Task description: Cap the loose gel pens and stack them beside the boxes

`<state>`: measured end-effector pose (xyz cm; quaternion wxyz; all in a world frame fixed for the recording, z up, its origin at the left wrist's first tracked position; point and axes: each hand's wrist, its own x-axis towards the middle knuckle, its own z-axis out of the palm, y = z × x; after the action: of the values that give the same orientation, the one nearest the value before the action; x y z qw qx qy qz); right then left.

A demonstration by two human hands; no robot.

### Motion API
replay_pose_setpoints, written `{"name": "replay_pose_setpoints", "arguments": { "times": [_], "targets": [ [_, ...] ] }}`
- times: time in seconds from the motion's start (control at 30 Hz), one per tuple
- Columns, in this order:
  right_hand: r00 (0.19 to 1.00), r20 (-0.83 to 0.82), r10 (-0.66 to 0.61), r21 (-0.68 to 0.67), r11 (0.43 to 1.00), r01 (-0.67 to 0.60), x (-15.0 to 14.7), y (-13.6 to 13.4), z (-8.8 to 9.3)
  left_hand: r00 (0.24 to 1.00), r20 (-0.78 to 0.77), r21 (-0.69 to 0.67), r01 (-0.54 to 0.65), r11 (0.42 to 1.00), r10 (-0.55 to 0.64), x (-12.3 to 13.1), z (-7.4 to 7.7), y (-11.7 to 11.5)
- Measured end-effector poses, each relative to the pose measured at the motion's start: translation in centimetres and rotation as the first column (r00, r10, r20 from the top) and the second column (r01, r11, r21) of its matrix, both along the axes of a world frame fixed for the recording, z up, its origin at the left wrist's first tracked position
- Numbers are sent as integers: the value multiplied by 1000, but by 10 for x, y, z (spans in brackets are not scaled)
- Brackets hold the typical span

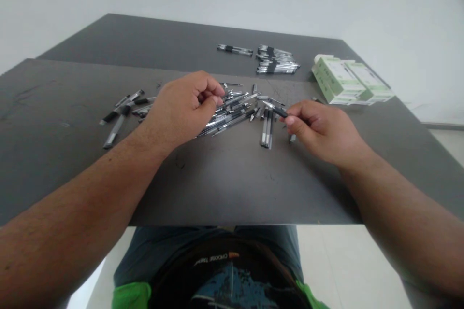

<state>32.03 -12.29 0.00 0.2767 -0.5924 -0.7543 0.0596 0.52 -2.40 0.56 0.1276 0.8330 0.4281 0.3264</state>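
Note:
My left hand [183,106] hovers over a loose heap of pen barrels and parts [232,108] on the dark grey table [224,178]; its fingers are curled and pinched on a small pen piece I cannot make out. My right hand [321,130] is to the right of the heap, thumb and fingers pinched on a black pen part [280,112]. Two or three pen barrels [267,128] lie side by side just left of that hand. A few more pen pieces [121,113] are scattered left of my left hand.
A tidy row of finished pens [277,60] lies at the far side of the table, with two more pens [235,49] beside it. Green and white cartons [348,79] stand at the back right. The table's front edge is close to my body.

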Motion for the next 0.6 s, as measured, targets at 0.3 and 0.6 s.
{"name": "replay_pose_setpoints", "arguments": {
  "times": [0.3,0.6],
  "targets": [
    [999,-10,-45,7,999,46,1,-1,1,987,-159,13,13,1000,-11,-8,0,12],
    [998,-24,-50,0,999,50,1,-1,1,972,-201,52,-114,992,122,-28,15,18]
  ]
}}
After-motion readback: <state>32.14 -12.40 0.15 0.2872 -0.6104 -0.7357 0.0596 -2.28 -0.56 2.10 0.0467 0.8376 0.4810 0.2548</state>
